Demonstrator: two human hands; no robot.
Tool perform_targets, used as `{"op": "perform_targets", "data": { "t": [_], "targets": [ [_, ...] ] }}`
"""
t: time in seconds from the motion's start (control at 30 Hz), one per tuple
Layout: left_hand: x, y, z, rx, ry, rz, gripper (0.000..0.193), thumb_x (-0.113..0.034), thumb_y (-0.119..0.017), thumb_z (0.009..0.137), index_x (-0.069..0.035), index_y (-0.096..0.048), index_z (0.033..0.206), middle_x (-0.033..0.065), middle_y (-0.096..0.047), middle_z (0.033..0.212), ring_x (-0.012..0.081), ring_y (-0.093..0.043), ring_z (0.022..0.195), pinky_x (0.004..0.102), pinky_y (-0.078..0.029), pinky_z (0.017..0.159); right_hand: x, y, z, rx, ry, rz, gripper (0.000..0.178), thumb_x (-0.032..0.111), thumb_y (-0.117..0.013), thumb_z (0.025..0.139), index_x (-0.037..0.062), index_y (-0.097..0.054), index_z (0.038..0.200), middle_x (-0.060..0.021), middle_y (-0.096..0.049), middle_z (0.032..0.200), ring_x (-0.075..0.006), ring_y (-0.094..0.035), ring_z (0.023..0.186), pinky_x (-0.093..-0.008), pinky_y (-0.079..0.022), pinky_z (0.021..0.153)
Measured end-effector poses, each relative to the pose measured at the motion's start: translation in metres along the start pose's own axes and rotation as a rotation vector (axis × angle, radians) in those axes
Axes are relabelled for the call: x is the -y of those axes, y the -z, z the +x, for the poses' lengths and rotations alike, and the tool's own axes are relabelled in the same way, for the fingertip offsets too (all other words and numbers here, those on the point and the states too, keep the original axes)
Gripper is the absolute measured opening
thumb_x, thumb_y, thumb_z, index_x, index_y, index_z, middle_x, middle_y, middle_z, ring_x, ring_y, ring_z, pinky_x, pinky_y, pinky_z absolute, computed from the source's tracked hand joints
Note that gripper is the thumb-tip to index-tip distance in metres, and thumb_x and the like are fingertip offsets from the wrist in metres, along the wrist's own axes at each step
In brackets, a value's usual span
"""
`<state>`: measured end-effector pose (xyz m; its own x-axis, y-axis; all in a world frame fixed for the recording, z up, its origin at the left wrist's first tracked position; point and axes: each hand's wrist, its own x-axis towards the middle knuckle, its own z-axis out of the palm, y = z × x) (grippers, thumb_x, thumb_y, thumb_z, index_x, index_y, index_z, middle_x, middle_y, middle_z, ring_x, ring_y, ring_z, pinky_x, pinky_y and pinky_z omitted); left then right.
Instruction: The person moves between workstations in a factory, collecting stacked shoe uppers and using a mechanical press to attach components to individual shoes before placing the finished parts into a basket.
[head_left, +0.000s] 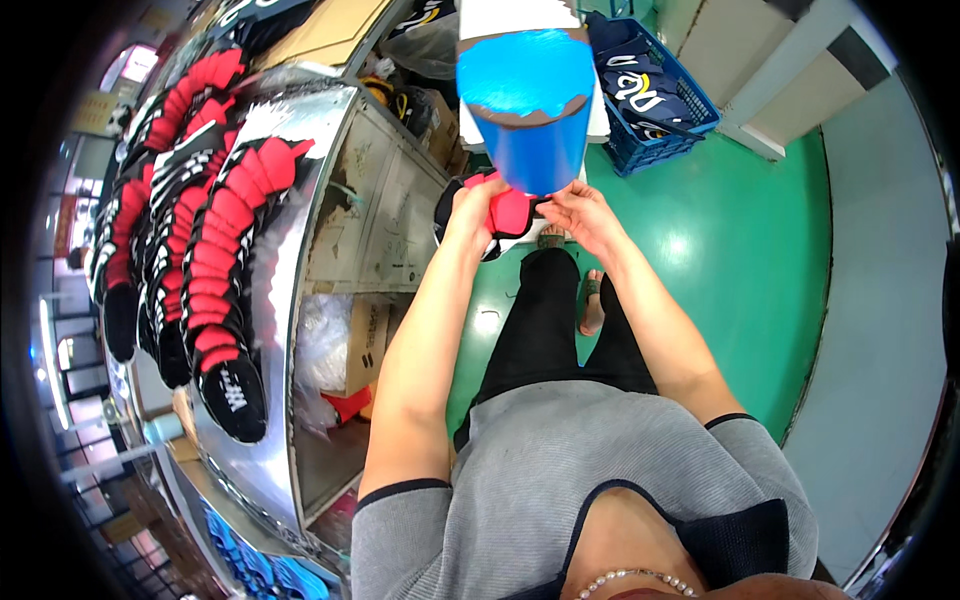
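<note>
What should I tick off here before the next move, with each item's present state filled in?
1. Left hand on the red-and-black piece: ok, it holds the left side.
2. Right hand at the piece's right edge: ok, fingertips are there; whether they pinch it, cannot tell.
3. Piece touching the blue block: cannot tell, they overlap in this view.
4. Whole piece in sight: not ok, the hands cover parts of it.
5. Overlapping rows of red-and-black shoe parts on the metal bench: ok, to the person's left.
6. Blue basket apart from both hands: ok, on the floor, farther off to the right.
</note>
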<state>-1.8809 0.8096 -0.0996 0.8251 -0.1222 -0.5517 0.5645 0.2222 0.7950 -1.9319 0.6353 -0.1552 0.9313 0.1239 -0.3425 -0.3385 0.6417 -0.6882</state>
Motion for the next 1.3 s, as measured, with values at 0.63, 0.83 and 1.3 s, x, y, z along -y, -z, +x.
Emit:
{"op": "perform_targets", "data": {
  "t": [0.63,0.83,1.3],
  "targets": [
    [0.053,0.173,-0.129,-0.546,-0.207,-0.586,0.019,-0.017,-0.068,0.083,-0.006,-0.059,0.097,0.0003,-0.061,0.09,0.0105,-0.058,0.081,0.0275,-0.046,0.075,-0.119,-0.081,0.198,0.088,0.098,-2.456,0.042,0.007,-0.055,0.079,-0.0027,-0.046,0.119,-0.0269,-0.018,0.146,-0.0346,-0.066,0.085,-0.0406,-0.055,0.066],
    [0.031,0.209,-0.17,-0.767,-0.101,-0.69,0.016,-0.018,-0.066,0.084,-0.008,-0.058,0.094,-0.0016,-0.059,0.086,0.0088,-0.057,0.079,0.0263,-0.045,0.073,-0.146,-0.085,0.274,0.723,0.041,-3.219,0.033,0.013,-0.048,0.087,0.0028,-0.059,0.117,-0.0138,-0.052,0.122,-0.0417,-0.044,0.118,-0.0437,-0.056,0.067],
    [-0.076,0.309,-0.242,-1.695,-0.713,-0.531,0.032,-0.023,-0.065,0.087,-0.002,-0.055,0.109,0.004,-0.06,0.1,0.0129,-0.057,0.086,0.0281,-0.046,0.078,-0.027,-0.355,0.197,1.296,-0.423,-2.042,0.04,0.038,-0.061,0.086,-0.0007,-0.058,0.096,-0.0157,-0.066,0.079,-0.0263,-0.066,0.071,-0.0358,-0.052,0.067]
  ]
}}
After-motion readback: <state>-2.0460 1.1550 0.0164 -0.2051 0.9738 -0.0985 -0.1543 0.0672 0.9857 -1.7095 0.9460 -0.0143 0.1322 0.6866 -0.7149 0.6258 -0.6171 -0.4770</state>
